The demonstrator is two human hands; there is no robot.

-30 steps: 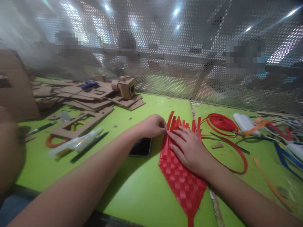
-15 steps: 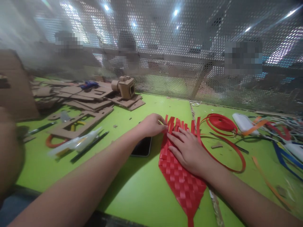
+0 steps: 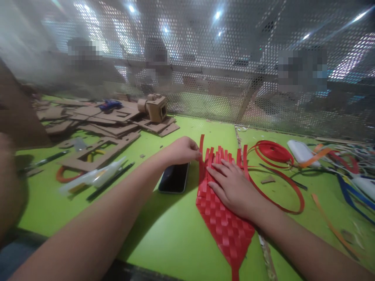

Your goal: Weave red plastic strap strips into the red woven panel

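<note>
A red woven piece of flat plastic strips [image 3: 227,230] lies on the green table, its pointed end toward me and loose strip ends fanning out at the far side. My right hand [image 3: 231,187] rests flat on the weave with fingers spread, pressing on the strips. At the left edge, my left hand [image 3: 185,150] pinches a red strip [image 3: 202,156] that stands apart from the others. A black-screened phone [image 3: 174,178] lies under my left wrist, partly covered by it.
Right of the weave are a red strip coil [image 3: 274,150], a white device [image 3: 303,152] and tangled coloured strips. Cardboard pieces [image 3: 102,117], a cardboard model [image 3: 156,108], a glue bottle [image 3: 96,175] and pens lie left. A perforated metal screen [image 3: 205,89] borders the back.
My left hand has moved slightly left with the outer red strip, swinging it away from the other strips. More of the phone shows. My right hand stays in place.
</note>
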